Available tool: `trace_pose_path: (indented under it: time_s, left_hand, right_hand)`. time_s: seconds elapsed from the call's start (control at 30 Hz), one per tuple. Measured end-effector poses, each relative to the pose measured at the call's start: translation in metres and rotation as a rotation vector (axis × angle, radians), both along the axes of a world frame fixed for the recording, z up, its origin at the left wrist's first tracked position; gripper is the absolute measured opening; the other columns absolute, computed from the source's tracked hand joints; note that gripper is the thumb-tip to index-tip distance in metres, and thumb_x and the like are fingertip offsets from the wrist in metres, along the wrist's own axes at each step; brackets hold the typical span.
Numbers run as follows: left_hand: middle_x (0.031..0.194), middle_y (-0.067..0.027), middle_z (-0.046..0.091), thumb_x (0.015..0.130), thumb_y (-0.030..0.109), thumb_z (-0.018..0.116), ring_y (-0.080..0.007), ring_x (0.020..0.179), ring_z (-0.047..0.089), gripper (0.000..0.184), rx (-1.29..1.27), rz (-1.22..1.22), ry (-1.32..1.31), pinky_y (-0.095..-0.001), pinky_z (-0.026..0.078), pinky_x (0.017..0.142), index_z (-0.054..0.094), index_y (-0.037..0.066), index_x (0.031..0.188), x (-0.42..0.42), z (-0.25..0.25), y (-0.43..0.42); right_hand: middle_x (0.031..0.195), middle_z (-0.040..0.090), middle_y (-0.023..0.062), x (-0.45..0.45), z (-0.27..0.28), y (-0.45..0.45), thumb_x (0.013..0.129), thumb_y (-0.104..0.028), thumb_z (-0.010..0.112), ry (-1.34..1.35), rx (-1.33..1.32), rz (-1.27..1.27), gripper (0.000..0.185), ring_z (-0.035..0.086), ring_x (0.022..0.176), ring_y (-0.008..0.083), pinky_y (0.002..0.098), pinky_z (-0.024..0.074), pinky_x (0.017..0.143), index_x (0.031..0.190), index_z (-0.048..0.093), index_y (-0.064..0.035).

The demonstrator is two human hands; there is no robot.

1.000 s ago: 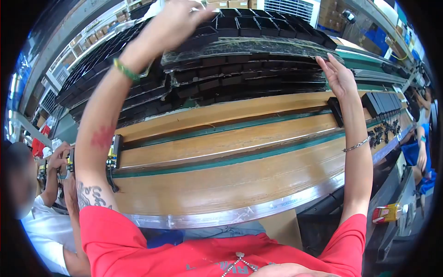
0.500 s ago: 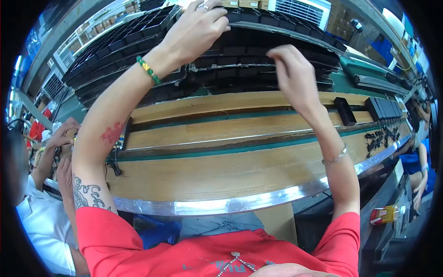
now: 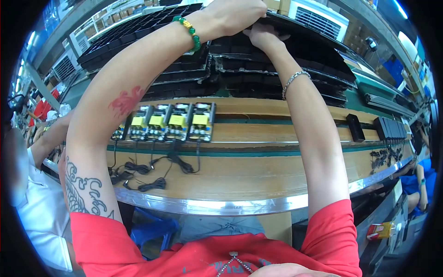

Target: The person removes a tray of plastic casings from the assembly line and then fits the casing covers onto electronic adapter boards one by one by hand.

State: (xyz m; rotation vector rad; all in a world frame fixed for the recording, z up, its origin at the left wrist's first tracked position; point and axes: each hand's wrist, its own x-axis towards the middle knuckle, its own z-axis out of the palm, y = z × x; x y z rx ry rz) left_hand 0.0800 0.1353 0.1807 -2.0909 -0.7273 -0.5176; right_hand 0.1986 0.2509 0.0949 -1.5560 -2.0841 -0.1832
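Handling the top black tray appears to be the step in hand: it sits at 1 o'clock, uppermost on the right stack. The left hand, at 12 o'clock, has its grip curled by the tray's near corner; I cannot tell whether it is closed on the edge. The right hand, toward 1 o'clock, reaches in just below that edge with some fingers extended; its hold is also unclear. Shifting such a wide tray would call for firm, level support from both hands. Counted: two stacks, the left stack being at 11 o'clock; five uncovered units with yellow parts on the surface, between 9 and 10 o'clock, one partly hidden; one lone black case at 3 o'clock, beside a row of black cases too tightly packed to count.
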Motion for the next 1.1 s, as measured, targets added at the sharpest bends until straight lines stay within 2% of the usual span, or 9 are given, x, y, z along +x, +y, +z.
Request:
trace_pose_path:
  time_s: [0.23,0.33,0.43,0.5,0.53,0.6,0.7,1.0,1.1]
  left_hand:
    - [0.083,-0.0189,0.069,0.080,0.010,0.059,-0.0339,0.091,0.067,0.017,0.097,0.076,0.079,-0.0417,0.053,0.083,0.072,0.000,0.076,-0.001,0.006,0.010]
    - [0.083,-0.0198,0.069,0.080,0.009,0.058,-0.0340,0.089,0.068,0.018,0.166,0.041,0.093,-0.0418,0.054,0.081,0.073,0.000,0.076,0.000,0.010,0.016]
    - [0.086,-0.0210,0.070,0.081,0.008,0.059,-0.0350,0.092,0.068,0.018,0.103,0.029,0.042,-0.0423,0.055,0.083,0.073,-0.001,0.077,-0.002,0.014,0.018]
    - [0.086,-0.0216,0.070,0.081,0.008,0.059,-0.0361,0.092,0.068,0.018,0.104,0.024,0.031,-0.0433,0.055,0.082,0.073,-0.001,0.077,-0.002,0.018,0.018]
    - [0.087,-0.0223,0.071,0.081,0.008,0.059,-0.0373,0.092,0.068,0.018,0.100,0.019,0.022,-0.0442,0.055,0.082,0.073,-0.001,0.077,-0.003,0.019,0.018]
    - [0.086,-0.0230,0.070,0.082,0.008,0.059,-0.0381,0.091,0.069,0.017,0.065,0.064,0.012,-0.0451,0.056,0.080,0.073,-0.001,0.077,-0.002,0.022,0.019]
    - [0.085,-0.0240,0.070,0.083,0.008,0.060,-0.0394,0.089,0.070,0.018,0.020,0.111,-0.029,-0.0466,0.056,0.078,0.073,-0.001,0.076,-0.002,0.023,0.022]
    - [0.084,-0.0245,0.070,0.085,0.011,0.060,-0.0386,0.090,0.070,0.021,0.018,0.123,-0.082,-0.0476,0.056,0.076,0.072,-0.001,0.074,-0.002,0.004,0.021]
    - [0.093,-0.0246,0.071,0.083,0.008,0.062,-0.0373,0.095,0.070,0.015,-0.049,0.099,-0.047,-0.0471,0.057,0.078,0.073,-0.003,0.082,0.002,-0.008,0.014]
  right_hand:
    - [0.153,0.046,0.0227,-0.003,0.005,-0.009,0.101,-0.038,0.059,0.072,0.090,0.025,0.055,0.038,0.144,0.0475,0.0843,0.0072,0.111,0.148,0.051,-0.0112]
    - [0.144,0.054,0.0245,0.001,0.008,-0.013,0.099,-0.037,0.062,-0.026,-0.015,-0.020,0.049,0.048,0.137,0.0465,0.0849,0.0097,0.110,0.139,0.059,-0.0084]
    - [0.132,0.061,0.0267,0.006,-0.003,-0.002,0.095,-0.035,0.065,0.034,0.217,-0.017,0.046,0.056,0.128,0.0446,0.0868,0.0118,0.107,0.132,0.063,-0.0064]
    - [0.125,0.066,0.0255,0.009,0.003,0.001,0.086,-0.038,0.074,0.198,0.230,0.084,0.050,0.060,0.121,0.0464,0.0754,0.0296,0.109,0.119,0.067,-0.0019]
    - [0.125,0.066,0.0255,0.010,0.004,-0.002,0.086,-0.038,0.074,0.199,0.230,0.085,0.050,0.060,0.121,0.0464,0.0754,0.0296,0.109,0.119,0.067,-0.0019]
    - [0.114,0.070,0.0270,0.013,0.007,-0.012,0.082,-0.036,0.077,0.360,0.295,0.130,0.048,0.064,0.115,0.0435,0.0542,0.0469,0.105,0.113,0.071,-0.0002]
    - [0.103,0.073,0.0254,0.023,0.021,-0.026,0.081,-0.034,0.078,0.328,0.212,0.151,0.045,0.070,0.105,0.0392,0.0395,0.0546,0.095,0.108,0.073,0.0010]
    - [0.101,0.073,0.0197,0.122,0.050,-0.189,0.087,-0.033,0.074,0.337,0.430,0.422,0.038,0.070,0.101,0.0336,0.0399,0.0525,0.093,0.106,0.073,-0.0005]
    - [0.106,0.073,0.0101,0.155,0.067,-0.223,0.092,-0.025,0.076,0.471,0.359,0.377,0.032,0.068,0.108,0.0170,0.0289,0.0514,0.098,0.116,0.072,-0.0038]
